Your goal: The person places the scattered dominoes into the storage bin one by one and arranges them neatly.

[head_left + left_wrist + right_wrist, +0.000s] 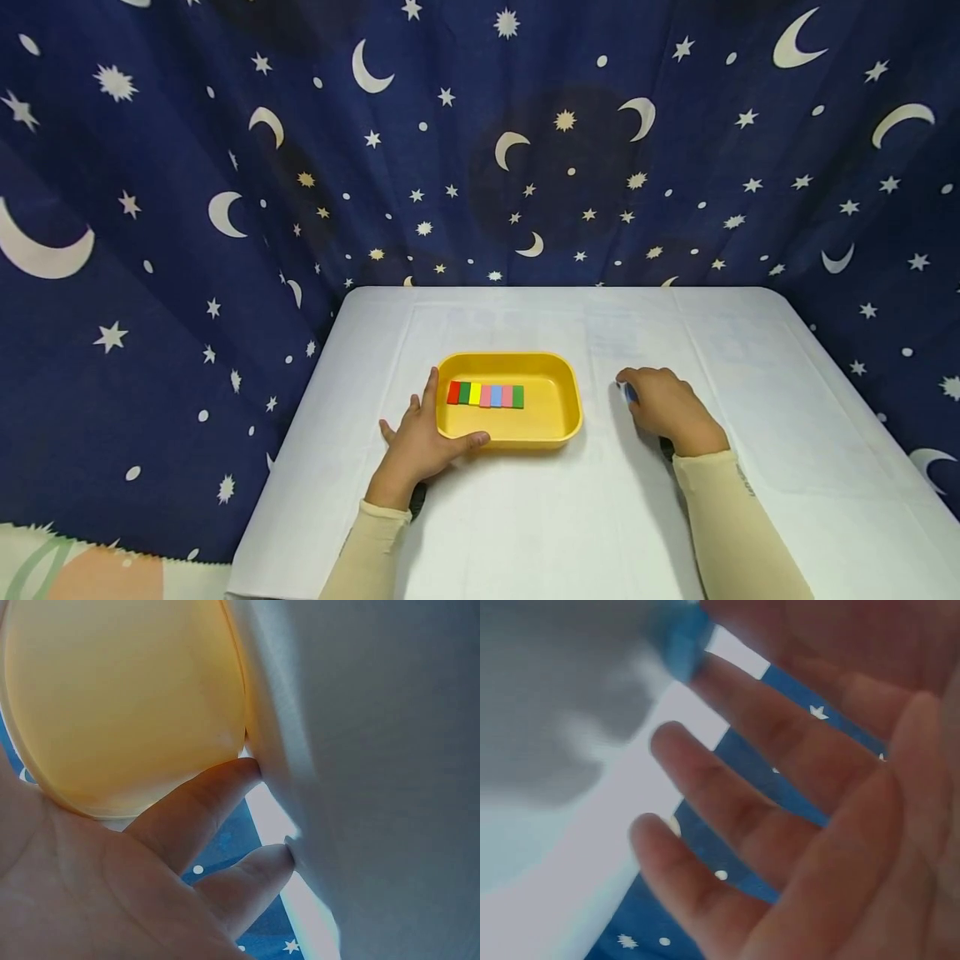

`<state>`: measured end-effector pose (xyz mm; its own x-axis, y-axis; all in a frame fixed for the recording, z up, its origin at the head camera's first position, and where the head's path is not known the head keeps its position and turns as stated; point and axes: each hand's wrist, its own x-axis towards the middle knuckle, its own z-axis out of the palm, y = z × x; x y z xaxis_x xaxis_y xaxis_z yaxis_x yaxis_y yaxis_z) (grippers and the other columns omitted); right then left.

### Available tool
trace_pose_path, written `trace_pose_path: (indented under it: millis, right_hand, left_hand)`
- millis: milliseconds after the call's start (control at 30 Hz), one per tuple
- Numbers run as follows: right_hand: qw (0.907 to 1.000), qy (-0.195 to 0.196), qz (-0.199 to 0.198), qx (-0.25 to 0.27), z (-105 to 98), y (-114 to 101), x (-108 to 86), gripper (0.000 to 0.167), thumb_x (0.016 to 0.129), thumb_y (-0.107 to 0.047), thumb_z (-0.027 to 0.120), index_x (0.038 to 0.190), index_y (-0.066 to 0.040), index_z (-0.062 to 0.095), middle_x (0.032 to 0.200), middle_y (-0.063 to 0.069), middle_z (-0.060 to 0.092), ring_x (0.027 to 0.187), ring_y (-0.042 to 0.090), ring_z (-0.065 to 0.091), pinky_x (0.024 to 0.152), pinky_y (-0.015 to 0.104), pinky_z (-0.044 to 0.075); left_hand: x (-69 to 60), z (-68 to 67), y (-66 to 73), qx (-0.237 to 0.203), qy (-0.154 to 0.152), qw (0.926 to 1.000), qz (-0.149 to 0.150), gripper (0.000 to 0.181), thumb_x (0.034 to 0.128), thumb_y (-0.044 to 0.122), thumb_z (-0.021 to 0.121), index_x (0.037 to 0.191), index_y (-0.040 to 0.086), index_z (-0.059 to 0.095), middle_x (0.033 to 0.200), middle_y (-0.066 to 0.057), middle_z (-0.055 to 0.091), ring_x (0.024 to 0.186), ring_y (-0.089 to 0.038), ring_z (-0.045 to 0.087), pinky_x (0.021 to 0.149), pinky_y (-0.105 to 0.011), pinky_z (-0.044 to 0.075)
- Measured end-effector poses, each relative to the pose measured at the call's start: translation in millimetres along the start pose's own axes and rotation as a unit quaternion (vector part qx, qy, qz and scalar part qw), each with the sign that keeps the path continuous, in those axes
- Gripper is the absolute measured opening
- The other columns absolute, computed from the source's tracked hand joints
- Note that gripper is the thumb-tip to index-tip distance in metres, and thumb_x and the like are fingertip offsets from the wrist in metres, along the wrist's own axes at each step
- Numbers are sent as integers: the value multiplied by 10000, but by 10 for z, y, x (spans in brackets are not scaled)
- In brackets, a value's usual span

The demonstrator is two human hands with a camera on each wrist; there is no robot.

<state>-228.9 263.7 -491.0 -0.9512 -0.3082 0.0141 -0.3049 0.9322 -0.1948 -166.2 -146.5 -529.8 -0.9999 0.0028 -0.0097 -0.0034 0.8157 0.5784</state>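
Observation:
A yellow tray [507, 442] stands on the white table, holding a straight row of small coloured rectangular blocks [486, 395] in red, green, yellow, pink and blue. Spread along the tray's left side, my left hand [422, 442] touches it, thumb at the near rim and index finger up by the left edge. In the left wrist view two fingers reach beside the tray's wall. To the right of the tray, my right hand [671, 407] pinches a small blue piece [684, 643] low over the table; its other fingers extend loosely. The piece is blurred and partly hidden by the fingers.
The white cloth-covered table [555, 525] extends around the tray on every side. Behind it and along both sides hangs a dark blue curtain [465, 117] with moons and stars. A patterned cloth [90, 571] shows at the lower left.

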Motion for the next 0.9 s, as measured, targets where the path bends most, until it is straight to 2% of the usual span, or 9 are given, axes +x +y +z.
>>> trace_pose_path:
  millis: [233, 467, 700, 900]
  right_hand:
    - [9979, -600, 117, 233, -191, -72, 127, 467, 925, -96, 773, 1371, -37, 648, 1218, 189, 715, 1078, 381, 669, 908, 616, 533]
    - [9941, -922, 215, 532, -375, -287, 338, 528, 937, -187, 808, 1416, -68, 622, 1103, 131, 714, 925, 268, 647, 860, 537, 550]
    - [9974, -334, -186, 614, -565, -580, 506, 537, 922, -233, 826, 1394, -62, 634, 1124, 135, 735, 926, 266, 675, 858, 530, 563]
    - [9941, 290, -540, 899, -607, -775, 606, 506, 932, -263, 814, 1372, -76, 648, 1150, 120, 742, 1009, 304, 683, 940, 524, 548]
  left_hand:
    - [10, -33, 7, -42, 33, 10000, -9, 1460, 594, 989, 684, 1708, 352, -13, 1576, -151, 513, 1542, -410, 322, 1084, -873, 7]
    - [-13, -68, 31, -20, 16, 10000, -31, 1461, 604, 984, 684, 1714, 321, 4, 1573, -159, 515, 1541, -407, 326, 1085, -874, 15]
    - [-7, -53, 19, -41, 46, 10000, -4, 1458, 604, 980, 690, 1715, 316, 17, 1565, -153, 526, 1535, -409, 338, 1077, -881, 20]
    - [-14, -36, 38, -59, 7, 10000, -17, 1452, 613, 968, 701, 1716, 311, 23, 1571, -149, 520, 1535, -422, 332, 1078, -880, 12]
